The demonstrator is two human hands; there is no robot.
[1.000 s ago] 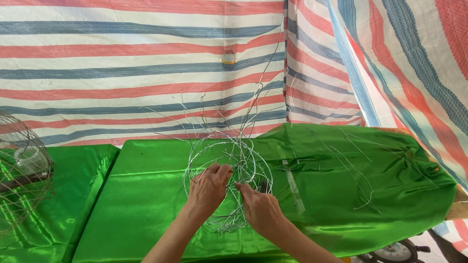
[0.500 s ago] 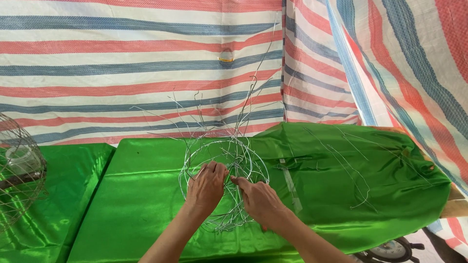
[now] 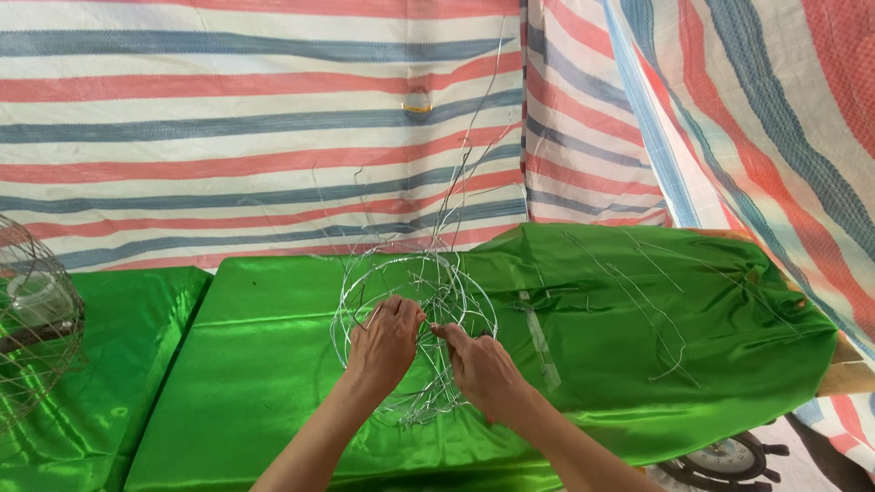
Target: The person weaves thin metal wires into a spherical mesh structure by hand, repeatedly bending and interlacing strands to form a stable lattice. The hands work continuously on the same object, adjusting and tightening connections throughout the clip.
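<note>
While both hands meet over the green satin cloth (image 3: 273, 364) that covers the desk, they work on a round wire frame (image 3: 415, 337) made of thin silver wire. The left hand (image 3: 385, 342) has its grip closed, the fingers curled around wires near the middle of the frame. The right hand (image 3: 483, 369) is just beside it, and its fingertips pinch a wire at the same place. The frame stands on the cloth in front of the person, and several loose wire ends rise from it toward the striped tarp (image 3: 255, 137) behind. Some loose wires (image 3: 656, 310) lie on the cloth to the right, well apart from the hands. At the far left edge stands a wire cage (image 3: 32, 319).
</note>
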